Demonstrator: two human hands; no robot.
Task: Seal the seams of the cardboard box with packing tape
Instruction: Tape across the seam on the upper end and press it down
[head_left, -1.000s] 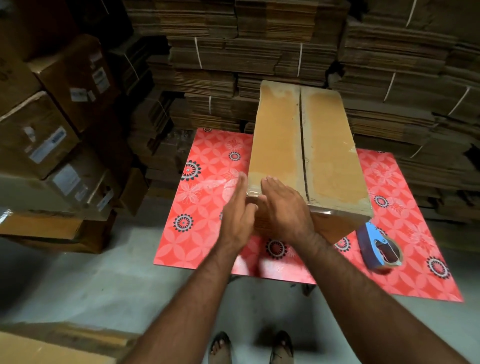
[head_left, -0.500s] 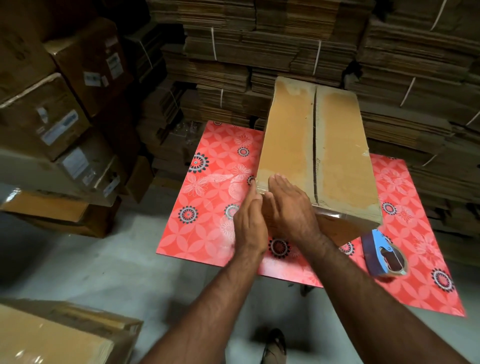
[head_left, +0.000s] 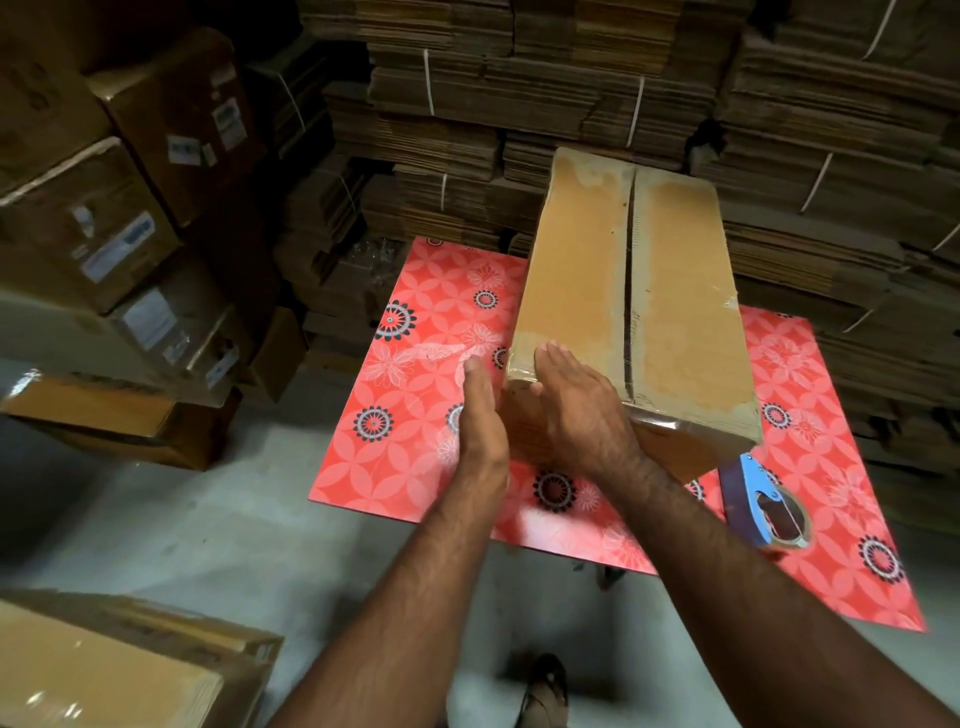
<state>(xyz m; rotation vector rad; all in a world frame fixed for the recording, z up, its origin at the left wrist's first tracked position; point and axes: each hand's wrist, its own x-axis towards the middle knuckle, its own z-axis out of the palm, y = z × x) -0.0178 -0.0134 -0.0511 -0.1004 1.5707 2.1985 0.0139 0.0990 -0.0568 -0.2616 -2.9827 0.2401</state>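
Observation:
A long brown cardboard box (head_left: 675, 291) lies on a red flower-patterned table (head_left: 405, 436), its two top flaps meeting in a lengthwise seam with a dark gap. Shiny clear tape wraps its near end. My right hand (head_left: 576, 410) lies flat, fingers together, on the box's near left corner. My left hand (head_left: 480, 415) is held flat and upright against the box's left side by that corner. A blue tape dispenser (head_left: 763, 504) with a roll of clear tape rests on the table to the right of the box's near end.
Bundled stacks of flat cardboard (head_left: 571, 93) wall the back and right. Labelled cartons (head_left: 104, 239) pile up at left. Another taped box (head_left: 104, 670) sits at bottom left on the grey floor. A sandalled foot (head_left: 543, 691) shows below the table edge.
Both hands have stayed on the box's near left corner, with the left hand sliding slightly along the side. The view has drifted, and the taped box at bottom left shows more.

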